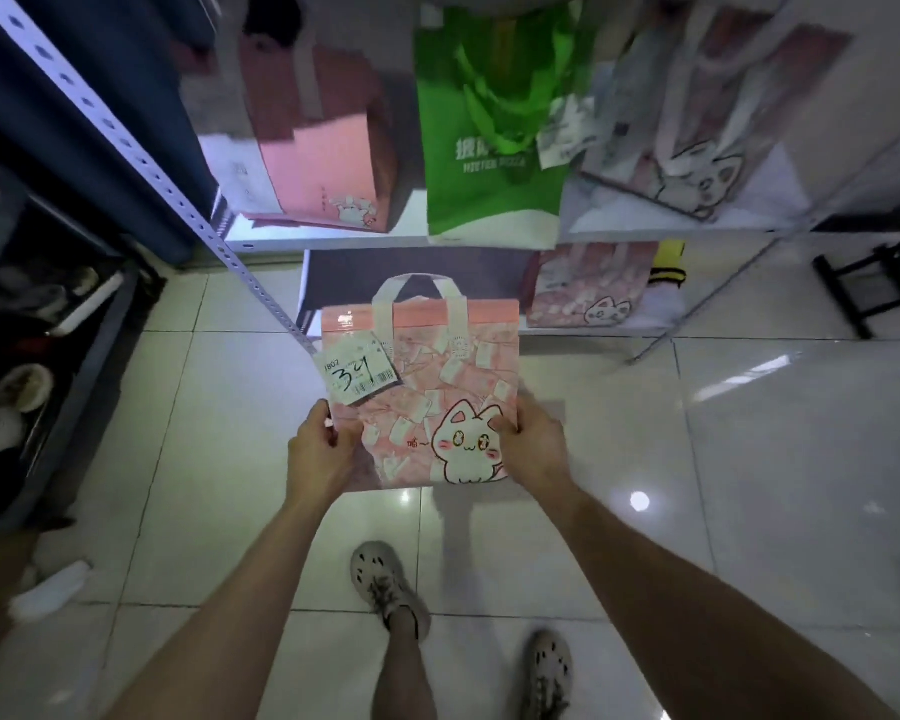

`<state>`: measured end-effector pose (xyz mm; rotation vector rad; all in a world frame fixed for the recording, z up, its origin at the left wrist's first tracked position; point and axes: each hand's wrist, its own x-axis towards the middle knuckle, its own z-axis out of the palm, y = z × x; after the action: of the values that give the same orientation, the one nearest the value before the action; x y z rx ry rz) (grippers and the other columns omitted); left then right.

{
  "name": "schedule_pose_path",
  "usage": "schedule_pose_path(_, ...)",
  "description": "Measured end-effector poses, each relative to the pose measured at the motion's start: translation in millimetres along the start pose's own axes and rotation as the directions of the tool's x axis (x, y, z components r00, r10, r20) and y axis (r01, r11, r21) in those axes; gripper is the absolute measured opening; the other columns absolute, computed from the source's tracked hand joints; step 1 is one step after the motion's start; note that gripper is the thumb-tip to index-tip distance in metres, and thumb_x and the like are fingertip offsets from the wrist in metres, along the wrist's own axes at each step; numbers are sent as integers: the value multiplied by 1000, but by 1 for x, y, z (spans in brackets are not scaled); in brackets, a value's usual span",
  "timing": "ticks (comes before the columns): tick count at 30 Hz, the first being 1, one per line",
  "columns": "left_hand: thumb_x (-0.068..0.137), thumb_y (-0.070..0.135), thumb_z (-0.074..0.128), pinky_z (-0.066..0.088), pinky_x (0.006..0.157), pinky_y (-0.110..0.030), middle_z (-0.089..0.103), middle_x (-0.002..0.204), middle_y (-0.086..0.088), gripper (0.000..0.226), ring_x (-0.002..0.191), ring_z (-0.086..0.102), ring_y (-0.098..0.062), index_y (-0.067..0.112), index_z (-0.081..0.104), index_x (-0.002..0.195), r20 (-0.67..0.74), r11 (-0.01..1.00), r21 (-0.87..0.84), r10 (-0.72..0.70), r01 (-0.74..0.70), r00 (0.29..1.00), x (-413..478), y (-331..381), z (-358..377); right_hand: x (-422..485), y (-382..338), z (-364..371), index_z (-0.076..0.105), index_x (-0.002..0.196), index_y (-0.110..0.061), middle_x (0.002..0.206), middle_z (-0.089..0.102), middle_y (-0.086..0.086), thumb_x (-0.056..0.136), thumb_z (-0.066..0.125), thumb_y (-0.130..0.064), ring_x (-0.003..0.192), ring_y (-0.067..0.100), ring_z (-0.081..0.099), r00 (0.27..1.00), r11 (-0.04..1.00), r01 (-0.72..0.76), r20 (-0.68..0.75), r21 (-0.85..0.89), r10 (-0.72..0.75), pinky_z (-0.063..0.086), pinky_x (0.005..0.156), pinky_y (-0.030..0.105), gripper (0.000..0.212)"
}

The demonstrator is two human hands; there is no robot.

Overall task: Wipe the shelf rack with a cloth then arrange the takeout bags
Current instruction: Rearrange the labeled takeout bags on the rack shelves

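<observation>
Nearest: two feet in pale clogs (388,584) on the tiled floor (749,459), toes toward the rack

Item in hand: pink cat bag (437,376), flat, upright, handles at the top, held in the air over the floor just in front of the lower shelf. The left hand (320,454) pinches its lower left edge, thumb on the printed face. The right hand (536,444) grips the lower right edge beside the cat print. A receipt slip (357,376) marked 34 hangs at the bag's upper left

Left side: dark bin (48,381), contents blurred and not identifiable

Beyond: shelf rack (188,210), its perforated upright rising at the left
- lower shelf (344,278): second cat bag (588,288) at the right, bare board to its left
- upper shelf (333,240): plain pink bag (323,163) left, green bag (489,148) middle, third cat bag (697,148) leaning at the right, all blurred

Step, as judged: arranging; no cloth is in view, so wiping appears to be done

Next move calls for: carrying the bag forward into the gap on the lower shelf, base down, slip outward; being soft and flat, it may flop unless leaned or settled
</observation>
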<state>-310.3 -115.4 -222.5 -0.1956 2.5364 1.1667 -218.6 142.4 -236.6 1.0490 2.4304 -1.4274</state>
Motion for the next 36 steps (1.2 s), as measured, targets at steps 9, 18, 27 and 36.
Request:
schedule_pose_path(9, 101, 21, 65, 54, 54, -25, 78, 91, 14, 4, 74, 75, -10, 24, 62, 101, -66, 964, -72, 250, -254, 966, -112, 174, -16, -78, -52, -200, 69, 98, -25, 85, 75, -14, 100, 64, -21, 81, 6, 71, 983, 975, 131, -149, 180, -105, 56, 61, 28, 7)
schedule_pose_path(18, 106, 30, 65, 57, 59, -43, 75, 78, -2, 18, 68, 71, -29, 21, 52, 97, -326, 849, -111, 459, -516, 826, -102, 322, -46, -62, -153, -326, 62, 78, -28, 69, 67, -14, 106, 56, -49, 62, -1, 60, 873, 898, 414, -344, 148, -346, 39, 54, 25, 36)
schedule_pose_path(27, 104, 27, 70, 52, 67, -43, 66, 84, 7, 23, 79, 64, -20, 26, 52, 89, -503, 778, -116, 490, -618, 712, -47, 406, -65, 19, -243, -404, 71, 109, -20, 95, 78, -7, 108, 55, -43, 88, 17, 76, 808, 882, 439, -504, 173, -304, 62, 76, 40, 28)
schedule_pose_path(36, 105, 32, 69, 57, 63, -42, 70, 86, 15, 19, 82, 69, -18, 25, 55, 95, -506, 796, -117, 467, -593, 726, -25, 425, -57, 96, -292, -446, 53, 148, -13, 142, 64, 6, 97, 75, -45, 124, 29, 64, 778, 903, 399, -581, 161, -240, 55, 100, 40, 64)
